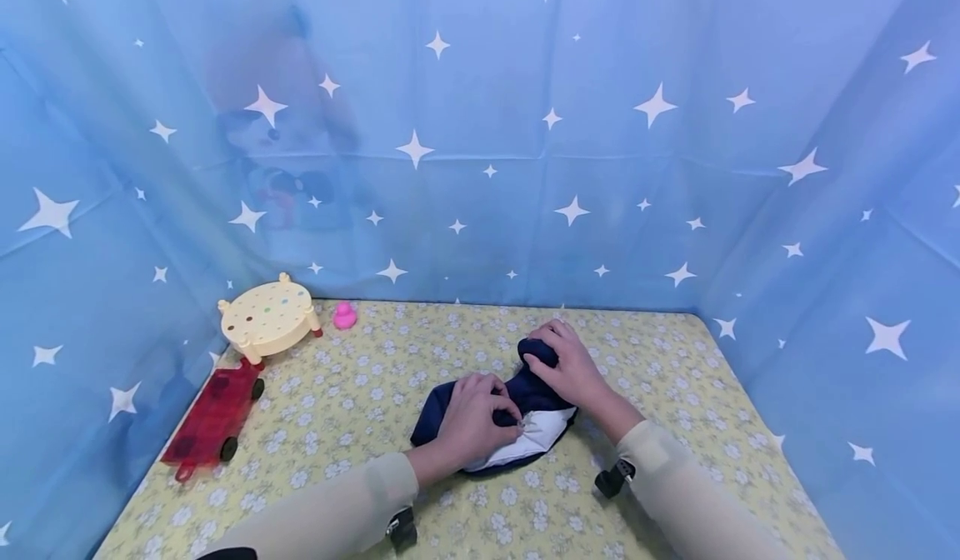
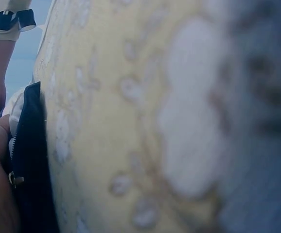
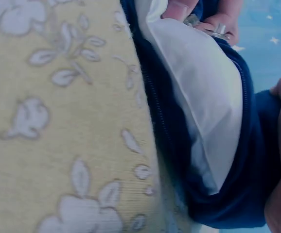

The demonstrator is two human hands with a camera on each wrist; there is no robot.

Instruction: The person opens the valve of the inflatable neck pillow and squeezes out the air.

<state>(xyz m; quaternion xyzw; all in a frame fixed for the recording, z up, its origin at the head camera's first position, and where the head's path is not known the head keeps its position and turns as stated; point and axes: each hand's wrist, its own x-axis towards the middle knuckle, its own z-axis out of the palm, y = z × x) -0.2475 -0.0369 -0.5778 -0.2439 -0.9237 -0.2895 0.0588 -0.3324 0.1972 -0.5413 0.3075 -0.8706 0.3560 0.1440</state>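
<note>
A navy zippered fabric cover (image 1: 534, 389) lies on the flowered cloth, its zip undone along the near side. White material (image 3: 203, 97) shows through the long opening. My left hand (image 1: 476, 418) bends over the cover's left part, thumb and fingertips pinching at the edge of the opening. Beside those fingertips is a small shiny piece (image 3: 218, 33), its kind unclear. My right hand (image 1: 567, 366) grips the rounded far end of the cover, thumb on the near side. A zip pull (image 2: 16, 180) hangs at the cover's edge in the left wrist view.
At the left stand a translucent red toy cart (image 1: 213, 417) with dark wheels and a cream dotted toy table (image 1: 268, 318). A pink toy duck (image 1: 345, 316) sits near the back edge. Blue star-patterned curtains (image 1: 487, 127) enclose the flowered tabletop (image 1: 360, 393).
</note>
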